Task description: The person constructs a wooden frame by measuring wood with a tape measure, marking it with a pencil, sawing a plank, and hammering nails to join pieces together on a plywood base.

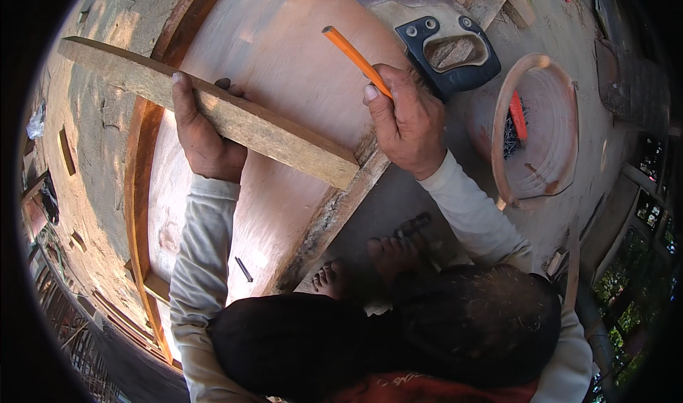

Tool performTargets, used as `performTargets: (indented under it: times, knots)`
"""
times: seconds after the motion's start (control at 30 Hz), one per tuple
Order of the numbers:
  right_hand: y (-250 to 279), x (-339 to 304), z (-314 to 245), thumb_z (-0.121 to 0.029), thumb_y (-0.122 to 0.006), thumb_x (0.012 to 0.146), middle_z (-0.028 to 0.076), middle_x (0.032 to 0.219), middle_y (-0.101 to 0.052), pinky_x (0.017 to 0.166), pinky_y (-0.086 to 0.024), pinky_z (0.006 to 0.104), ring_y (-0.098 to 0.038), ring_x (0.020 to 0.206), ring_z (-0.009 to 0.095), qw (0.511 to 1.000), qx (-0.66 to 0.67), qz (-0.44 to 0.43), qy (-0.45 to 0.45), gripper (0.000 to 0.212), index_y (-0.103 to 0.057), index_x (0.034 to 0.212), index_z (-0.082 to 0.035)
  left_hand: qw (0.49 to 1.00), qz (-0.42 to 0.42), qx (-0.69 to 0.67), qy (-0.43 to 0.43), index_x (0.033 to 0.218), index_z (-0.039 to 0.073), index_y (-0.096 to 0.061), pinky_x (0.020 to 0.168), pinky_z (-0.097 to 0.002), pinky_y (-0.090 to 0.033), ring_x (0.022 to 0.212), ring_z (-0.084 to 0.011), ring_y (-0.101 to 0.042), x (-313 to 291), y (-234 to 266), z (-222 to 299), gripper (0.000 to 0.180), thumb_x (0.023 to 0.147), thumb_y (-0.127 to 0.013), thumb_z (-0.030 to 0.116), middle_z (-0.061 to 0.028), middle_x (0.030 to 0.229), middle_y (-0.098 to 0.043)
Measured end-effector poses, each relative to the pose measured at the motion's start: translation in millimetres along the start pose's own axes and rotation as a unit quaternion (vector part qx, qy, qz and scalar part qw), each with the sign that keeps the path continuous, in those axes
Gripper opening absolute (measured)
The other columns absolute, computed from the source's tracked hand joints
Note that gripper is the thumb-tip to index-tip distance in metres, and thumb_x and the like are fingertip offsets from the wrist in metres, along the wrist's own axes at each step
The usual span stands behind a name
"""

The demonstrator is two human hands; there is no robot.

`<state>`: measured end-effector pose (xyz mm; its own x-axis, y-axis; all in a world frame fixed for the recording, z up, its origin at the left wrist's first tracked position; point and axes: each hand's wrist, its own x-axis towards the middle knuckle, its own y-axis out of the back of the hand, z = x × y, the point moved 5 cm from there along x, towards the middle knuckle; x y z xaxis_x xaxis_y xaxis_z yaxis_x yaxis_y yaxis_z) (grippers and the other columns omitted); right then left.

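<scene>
My left hand [203,133] grips a rough wooden board [277,133] around its middle, thumb on the near face and fingertips showing over the far edge. The board slants from the upper left down to the right, its right end by the edge of a pale plywood sheet [277,197]. In my right hand [409,118] an orange pencil [356,58] is pinched between thumb and fingers, one end pointing up and left. Just beyond that hand lies a handsaw [452,51] with a dark handle, its blade running off past the top edge.
Right of me stands a round basin [537,168] holding nails [511,136] and a red-handled tool [518,115]. A small dark rod [244,269] lies on the plywood. Brown wooden strips [139,168] border its left side. My bare feet [391,257] are below the near edge.
</scene>
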<state>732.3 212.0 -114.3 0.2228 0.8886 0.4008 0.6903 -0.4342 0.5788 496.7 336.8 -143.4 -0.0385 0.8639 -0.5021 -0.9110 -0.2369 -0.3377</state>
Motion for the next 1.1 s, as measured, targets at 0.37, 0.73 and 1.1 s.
performTargets:
  times: [0.37, 0.73, 1.1]
  knots:
    - [-0.1, -0.2, 1.9, -0.007, -0.065, 0.090, 0.011, 0.084, -0.066, 0.060, -0.052, 0.0390, -0.066, 0.069, 0.029, 0.999, 0.012, 0.030, 0.038, 0.022, -0.060, 0.111, -0.003, 0.998, -0.043, 0.043, 0.001, 0.128, 0.008, -0.047, 0.081, -0.0467, -0.058, 0.092, -0.0301, -0.065, 2.4, 7.9, 1.1, 0.059, 0.098, -0.057, 0.058, -0.0175, 0.105, -0.060]
    - [-0.9, -0.4, 2.8, -0.006, -0.065, 0.089, 0.010, 0.081, -0.064, 0.058, -0.051, 0.0389, -0.065, 0.067, 0.028, 0.998, 0.004, 0.040, 0.042, 0.020, -0.060, 0.108, -0.005, 0.997, -0.074, 0.005, 0.029, 0.122, 0.011, -0.051, 0.078, -0.0443, -0.059, 0.091, -0.0279, -0.066, 2.6, 8.0, -1.0, 0.051, 0.100, -0.054, 0.056, -0.0159, 0.102, -0.062]
    - [-2.4, 0.7, 2.4, -0.010, -0.065, 0.089, 0.008, 0.082, -0.065, 0.058, -0.051, 0.0377, -0.065, 0.066, 0.027, 0.999, -0.016, 0.036, 0.034, 0.019, -0.061, 0.108, -0.006, 0.998, -0.043, 0.035, 0.000, 0.124, 0.010, -0.048, 0.077, -0.0446, -0.059, 0.091, -0.0275, -0.065, -2.2, 3.2, -0.8, 0.052, 0.100, -0.054, 0.057, -0.0167, 0.102, -0.061]
